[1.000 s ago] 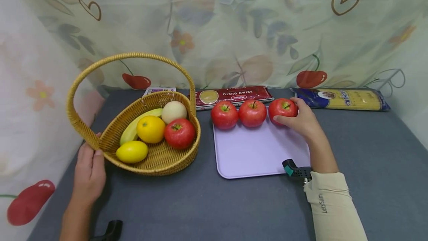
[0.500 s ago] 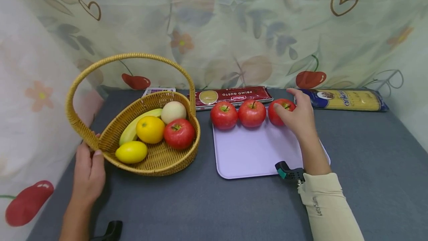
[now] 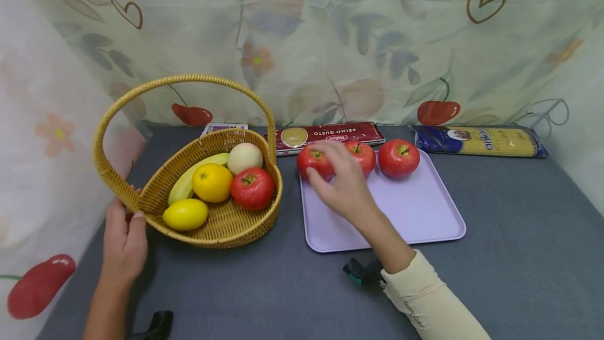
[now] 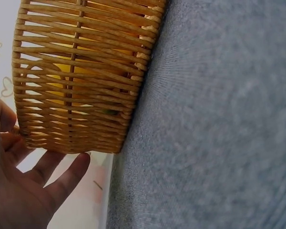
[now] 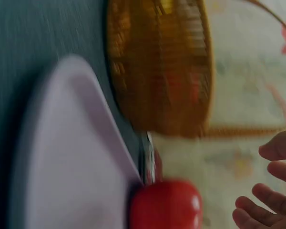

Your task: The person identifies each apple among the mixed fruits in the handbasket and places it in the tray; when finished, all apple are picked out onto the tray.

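At the left, my left hand (image 3: 125,248) holds the end of a wicker basket (image 3: 226,239), thumb at the rim near the handle's base; its fingers (image 4: 69,183) lie against the weave. The basket contains a banana (image 3: 184,182), an orange (image 3: 212,182), a lemon (image 3: 185,214), a red apple (image 3: 253,189) and a pale round fruit (image 3: 245,159). With fingers spread and nothing held, my right hand (image 3: 344,188) is over the lilac tray (image 3: 415,214), nearest the left apple (image 3: 309,160). Behind it, the middle apple (image 3: 363,156) is partly covered. The right apple (image 3: 398,158) sits at the tray's back edge.
A red PRIMO GUSTO packet (image 3: 330,135) lies behind the tray, and a yellow and blue pasta packet (image 3: 491,140) at the back right. A patterned curtain (image 3: 302,41) hangs behind the dark table (image 3: 264,298).
My right hand has let go of the right apple and moved left across the tray to the left apple. The apples stay in their row; my left hand stays at the basket.
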`<action>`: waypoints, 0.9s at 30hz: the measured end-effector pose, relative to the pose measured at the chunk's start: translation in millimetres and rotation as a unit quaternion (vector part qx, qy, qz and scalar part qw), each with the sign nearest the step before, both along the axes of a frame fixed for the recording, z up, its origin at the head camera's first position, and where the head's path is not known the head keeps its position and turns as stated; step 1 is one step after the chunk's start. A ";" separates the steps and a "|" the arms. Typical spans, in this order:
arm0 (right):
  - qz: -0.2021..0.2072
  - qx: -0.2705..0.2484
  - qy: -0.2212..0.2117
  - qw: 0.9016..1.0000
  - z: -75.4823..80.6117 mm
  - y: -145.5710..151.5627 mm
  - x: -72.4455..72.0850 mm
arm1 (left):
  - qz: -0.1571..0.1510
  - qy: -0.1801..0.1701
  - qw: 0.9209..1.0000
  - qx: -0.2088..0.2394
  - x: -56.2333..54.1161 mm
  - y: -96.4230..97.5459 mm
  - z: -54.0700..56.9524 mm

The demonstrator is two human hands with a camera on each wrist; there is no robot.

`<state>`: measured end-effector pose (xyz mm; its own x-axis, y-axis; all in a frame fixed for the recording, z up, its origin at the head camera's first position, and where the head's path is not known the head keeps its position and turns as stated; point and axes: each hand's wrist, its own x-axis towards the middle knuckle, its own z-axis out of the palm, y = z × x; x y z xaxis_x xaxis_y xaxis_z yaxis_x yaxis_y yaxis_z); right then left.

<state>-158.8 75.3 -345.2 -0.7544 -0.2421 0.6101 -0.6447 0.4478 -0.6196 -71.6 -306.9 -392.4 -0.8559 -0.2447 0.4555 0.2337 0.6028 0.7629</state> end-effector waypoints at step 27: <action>0.033 0.409 -0.094 0.907 8.2 -116.1 -4.6 | 0.034 -0.003 0.999 0.010 -0.9 4.1 -0.6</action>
